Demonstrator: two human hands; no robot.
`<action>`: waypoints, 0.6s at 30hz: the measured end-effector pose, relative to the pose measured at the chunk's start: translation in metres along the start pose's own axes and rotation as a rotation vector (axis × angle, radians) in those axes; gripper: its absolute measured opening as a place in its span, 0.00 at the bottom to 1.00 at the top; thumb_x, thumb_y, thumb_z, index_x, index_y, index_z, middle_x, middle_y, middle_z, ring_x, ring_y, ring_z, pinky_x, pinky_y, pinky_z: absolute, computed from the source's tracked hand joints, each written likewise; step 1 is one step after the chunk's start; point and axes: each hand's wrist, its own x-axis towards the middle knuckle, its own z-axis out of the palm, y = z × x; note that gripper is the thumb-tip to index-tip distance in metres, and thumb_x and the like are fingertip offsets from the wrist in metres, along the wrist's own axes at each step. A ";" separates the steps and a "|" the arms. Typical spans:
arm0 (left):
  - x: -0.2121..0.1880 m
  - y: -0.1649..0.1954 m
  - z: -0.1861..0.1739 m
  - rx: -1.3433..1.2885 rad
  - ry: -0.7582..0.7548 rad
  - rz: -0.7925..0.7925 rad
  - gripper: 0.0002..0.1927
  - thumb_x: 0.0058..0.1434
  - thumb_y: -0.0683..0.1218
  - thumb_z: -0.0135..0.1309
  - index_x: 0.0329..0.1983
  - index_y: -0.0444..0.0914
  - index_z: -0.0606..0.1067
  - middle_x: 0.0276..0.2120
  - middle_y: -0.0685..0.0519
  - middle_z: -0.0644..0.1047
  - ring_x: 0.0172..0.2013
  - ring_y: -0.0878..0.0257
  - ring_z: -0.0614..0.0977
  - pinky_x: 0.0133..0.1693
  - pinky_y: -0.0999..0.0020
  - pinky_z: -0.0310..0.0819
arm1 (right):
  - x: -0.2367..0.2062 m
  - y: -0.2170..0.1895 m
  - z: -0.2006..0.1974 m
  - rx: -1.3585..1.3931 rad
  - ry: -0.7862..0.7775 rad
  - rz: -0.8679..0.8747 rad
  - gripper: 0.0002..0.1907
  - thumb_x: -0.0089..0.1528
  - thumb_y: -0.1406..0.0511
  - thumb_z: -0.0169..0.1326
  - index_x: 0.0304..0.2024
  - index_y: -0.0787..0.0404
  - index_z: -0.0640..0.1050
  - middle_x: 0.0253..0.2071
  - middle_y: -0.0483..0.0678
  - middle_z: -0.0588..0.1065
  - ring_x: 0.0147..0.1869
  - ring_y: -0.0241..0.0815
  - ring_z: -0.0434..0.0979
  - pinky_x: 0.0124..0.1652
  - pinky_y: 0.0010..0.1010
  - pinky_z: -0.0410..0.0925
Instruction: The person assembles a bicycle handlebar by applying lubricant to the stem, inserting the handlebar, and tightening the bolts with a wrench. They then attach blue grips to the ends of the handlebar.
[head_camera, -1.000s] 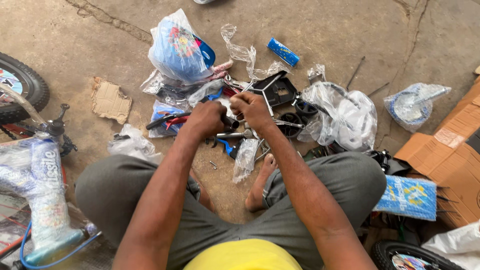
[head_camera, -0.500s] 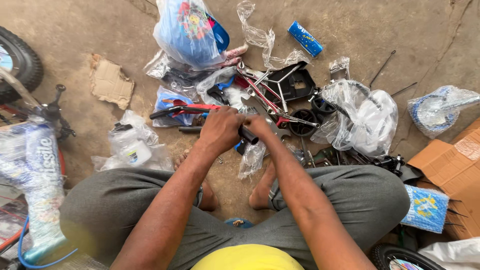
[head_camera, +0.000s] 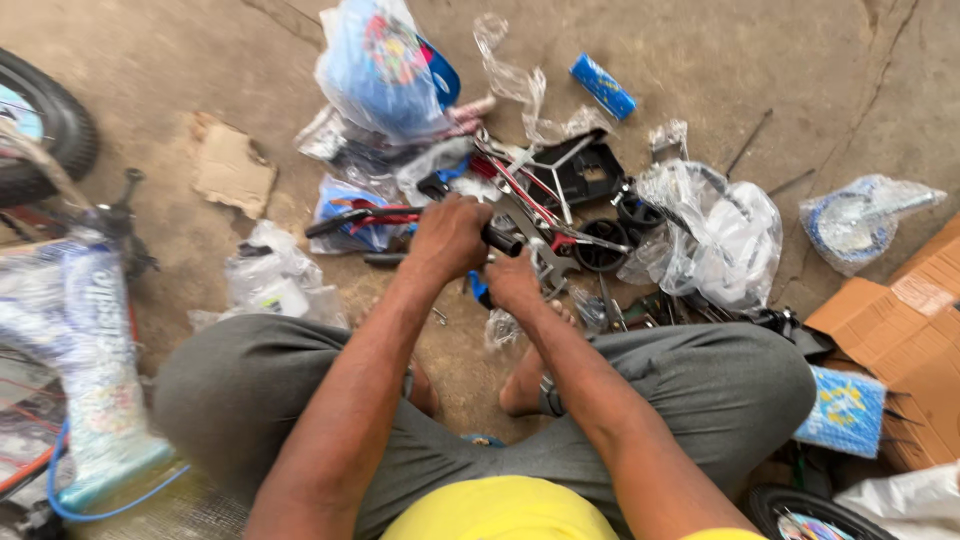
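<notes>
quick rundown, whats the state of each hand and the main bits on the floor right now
left hand: closed around a black grip
right hand: closed on a small dark part, just under the grip
black grip: held between both hands, above the floor
blue bag: full, lying on the concrete
cardboard scrap: torn, flat on the floor
blue tube: lying loose, apart from the pile
cardboard box: flaps open

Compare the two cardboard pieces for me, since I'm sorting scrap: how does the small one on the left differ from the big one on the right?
The small cardboard scrap is a torn, ragged-edged piece lying by itself on the concrete floor. The large cardboard is much bigger, creased, and runs off the frame's right edge. The scrap is paler tan; the large piece is more orange-brown. Both are plain brown cardboard lying flat on the ground.
</notes>
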 end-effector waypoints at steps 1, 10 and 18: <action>-0.002 0.001 -0.003 -0.001 0.025 0.007 0.05 0.52 0.42 0.55 0.31 0.41 0.79 0.35 0.48 0.79 0.45 0.46 0.78 0.44 0.46 0.70 | 0.000 0.001 -0.003 0.030 -0.061 0.055 0.13 0.56 0.62 0.55 0.43 0.47 0.83 0.43 0.46 0.80 0.55 0.47 0.77 0.61 0.57 0.56; -0.009 0.023 -0.024 0.011 -0.033 -0.064 0.06 0.52 0.46 0.58 0.32 0.40 0.79 0.38 0.46 0.80 0.46 0.45 0.78 0.43 0.42 0.68 | -0.053 0.077 -0.109 0.523 0.315 0.298 0.16 0.58 0.55 0.64 0.44 0.55 0.84 0.43 0.50 0.81 0.45 0.47 0.80 0.47 0.41 0.72; -0.014 0.032 -0.031 0.013 -0.065 -0.040 0.11 0.48 0.49 0.64 0.32 0.41 0.78 0.38 0.46 0.80 0.45 0.44 0.80 0.42 0.42 0.70 | -0.114 0.070 -0.104 1.717 0.590 0.381 0.29 0.51 0.79 0.54 0.54 0.56 0.77 0.37 0.48 0.77 0.36 0.39 0.76 0.36 0.30 0.74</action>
